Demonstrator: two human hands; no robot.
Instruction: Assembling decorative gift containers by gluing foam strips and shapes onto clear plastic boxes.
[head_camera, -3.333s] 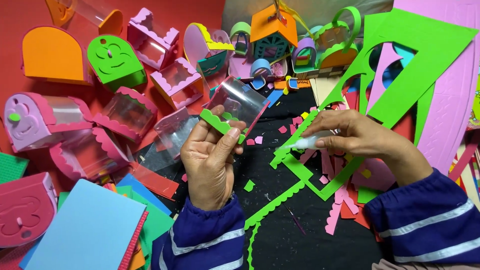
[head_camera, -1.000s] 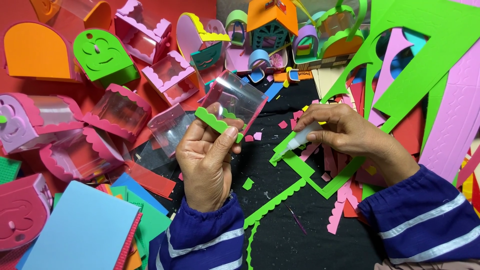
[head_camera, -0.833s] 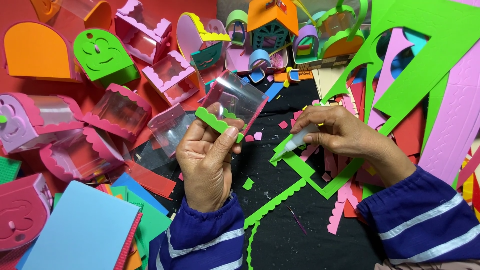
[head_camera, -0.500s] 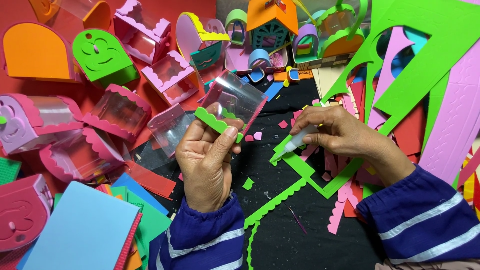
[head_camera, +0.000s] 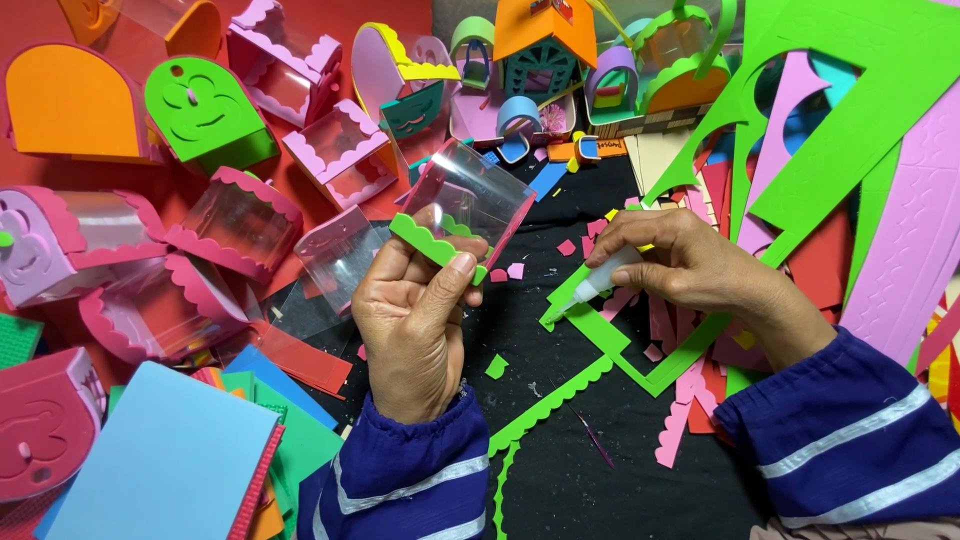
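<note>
Holding a clear plastic box (head_camera: 470, 195) w/ my left hand (head_camera: 415, 320), fingers curled shut round its near edge, thumb pressed on the green scalloped foam strip (head_camera: 437, 245) that runs along that edge; box tilts up & away from the hand, open side toward me. My right hand (head_camera: 690, 270) is closed on a small white glue bottle (head_camera: 605, 280), nozzle pointing down-left, tip touching or just over a green foam offcut (head_camera: 600, 335) on the black surface (head_camera: 560, 470); can't tell if it's in contact. The 2 hands are near each other, not touching, w/ small pink foam scraps (head_camera: 515, 271) on the surface btwn them. Below the right hand a long green scalloped strip (head_camera: 545, 405) lies on the black. Left of my left hand: several pink-edged clear boxes (head_camera: 235, 215), some on their sides, just beyond it a smaller one (head_camera: 340, 255). Further left & up, a green foam box w/ a face cut-out (head_camera: 200, 110) and an orange arched one (head_camera: 65, 100). Near my left sleeve, a light blue foam sheet (head_camera: 165, 465) on a stack of coloured sheets. Beyond the right hand, big green (head_camera: 860, 110) & pink foam cut-outs (head_camera: 915, 230), & at the far edge a little orange-roofed foam house (head_camera: 540, 40).
</note>
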